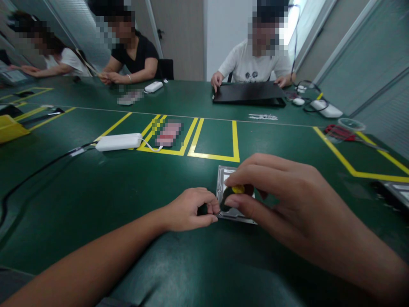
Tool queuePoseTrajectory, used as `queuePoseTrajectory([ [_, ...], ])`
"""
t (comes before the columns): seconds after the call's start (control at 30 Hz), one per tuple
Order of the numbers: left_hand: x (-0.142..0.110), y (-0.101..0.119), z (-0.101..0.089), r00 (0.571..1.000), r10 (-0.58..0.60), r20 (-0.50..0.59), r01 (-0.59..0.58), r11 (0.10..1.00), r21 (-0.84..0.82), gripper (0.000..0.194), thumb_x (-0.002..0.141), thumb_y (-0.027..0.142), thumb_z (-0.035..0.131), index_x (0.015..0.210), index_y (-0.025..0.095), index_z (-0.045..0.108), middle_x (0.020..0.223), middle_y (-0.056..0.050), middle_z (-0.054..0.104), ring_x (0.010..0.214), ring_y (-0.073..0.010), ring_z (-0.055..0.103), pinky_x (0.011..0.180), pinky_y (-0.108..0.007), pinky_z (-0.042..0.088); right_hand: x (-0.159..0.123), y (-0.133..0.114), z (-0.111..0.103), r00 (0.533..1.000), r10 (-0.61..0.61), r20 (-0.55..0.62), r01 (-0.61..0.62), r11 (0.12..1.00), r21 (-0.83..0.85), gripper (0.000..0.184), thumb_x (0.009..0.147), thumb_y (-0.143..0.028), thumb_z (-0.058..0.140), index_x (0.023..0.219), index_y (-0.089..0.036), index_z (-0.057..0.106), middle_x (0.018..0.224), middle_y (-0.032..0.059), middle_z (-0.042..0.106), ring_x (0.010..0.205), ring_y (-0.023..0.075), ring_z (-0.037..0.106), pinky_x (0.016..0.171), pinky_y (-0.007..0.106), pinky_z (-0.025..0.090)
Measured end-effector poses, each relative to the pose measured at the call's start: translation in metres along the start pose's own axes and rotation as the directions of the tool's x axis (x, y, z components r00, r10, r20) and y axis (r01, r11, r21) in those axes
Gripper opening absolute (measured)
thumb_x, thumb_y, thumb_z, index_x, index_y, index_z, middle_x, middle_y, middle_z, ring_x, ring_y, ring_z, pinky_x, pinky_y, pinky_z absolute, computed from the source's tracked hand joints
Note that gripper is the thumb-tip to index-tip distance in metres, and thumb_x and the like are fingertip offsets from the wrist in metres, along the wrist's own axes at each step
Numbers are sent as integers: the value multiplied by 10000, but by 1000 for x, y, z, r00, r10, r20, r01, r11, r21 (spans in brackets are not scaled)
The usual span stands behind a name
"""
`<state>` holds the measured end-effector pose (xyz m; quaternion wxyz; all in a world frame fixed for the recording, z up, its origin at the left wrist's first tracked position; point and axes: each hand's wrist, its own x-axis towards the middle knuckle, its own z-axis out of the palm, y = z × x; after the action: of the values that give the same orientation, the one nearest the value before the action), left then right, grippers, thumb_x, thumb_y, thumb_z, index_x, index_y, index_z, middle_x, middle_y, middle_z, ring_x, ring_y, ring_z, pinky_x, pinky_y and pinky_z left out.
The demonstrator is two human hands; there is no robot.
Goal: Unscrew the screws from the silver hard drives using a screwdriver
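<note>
A silver hard drive (pixel 238 216) lies flat on the green table in front of me. My left hand (pixel 194 209) rests at its left edge, fingers curled and thumb closing towards them at the near-left corner. Over the drive, my right hand (pixel 271 192) pinches a stubby screwdriver (pixel 227 199) with a dark handle and a yellow end between thumb and fingers. The screwdriver slants down towards my left fingertips; its tip is hidden. Much of the drive is covered by my right hand.
A white power adapter (pixel 119 142) with a black cable and a blurred pink phone (pixel 168 134) lie ahead left. Yellow tape (pixel 236 140) marks the table. At right are another drive (pixel 396 192) and red-handled pliers (pixel 340 132). A co-worker opposite holds a black panel (pixel 249 93).
</note>
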<state>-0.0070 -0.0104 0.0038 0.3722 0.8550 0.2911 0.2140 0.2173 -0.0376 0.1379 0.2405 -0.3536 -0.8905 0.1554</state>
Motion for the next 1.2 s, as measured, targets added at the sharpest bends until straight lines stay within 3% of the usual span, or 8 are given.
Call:
queuePoseTrajectory([
  [0.27,2,3,-3,1000,5,18,-5,1000,7,61,818,191,661,838,176,604,784,25,618,747,-125,565,749,-257,423,-5,-2,1,997,-4,-74,3,1000,-11,169,911,-204,569,1057,-207,654,925,4,693,753,120,606,659,255,448],
  [0.43,1,3,-2,1000,-17,21,17,1000,11,70,824,199,664,860,177,608,792,22,630,776,-135,592,775,-266,437,-2,0,4,997,-30,-73,34,998,48,178,926,-165,522,1024,-202,665,1028,48,662,888,145,600,732,254,463],
  [0.7,-2,2,0,1000,-12,-13,12,1000,-3,66,819,214,690,834,174,640,820,8,675,787,-137,631,757,-251,460,1,1,3,991,37,-131,-34,999,22,106,889,-221,612,978,-199,666,869,7,676,733,123,592,653,251,446],
  [0.87,-3,1,1,1000,-11,-27,12,1000,17,86,820,214,695,874,170,643,819,10,677,782,-135,631,755,-252,463,-1,0,6,992,34,-118,-27,998,61,126,894,-176,568,996,-191,640,915,9,670,782,121,588,680,250,446],
  [1.07,-1,4,1,1000,-17,-25,18,1000,9,85,821,207,699,885,168,660,857,4,699,824,-148,645,801,-271,473,1,3,8,994,23,-106,-20,999,27,55,905,-249,607,936,-209,628,886,5,628,772,122,554,649,248,413],
  [1.2,-1,1,2,1000,-5,-17,5,1000,5,82,827,204,705,881,166,658,858,8,698,825,-139,645,798,-258,463,1,4,9,991,8,-132,-7,1000,10,111,899,-239,613,1000,-195,629,889,8,647,767,123,568,664,252,422],
])
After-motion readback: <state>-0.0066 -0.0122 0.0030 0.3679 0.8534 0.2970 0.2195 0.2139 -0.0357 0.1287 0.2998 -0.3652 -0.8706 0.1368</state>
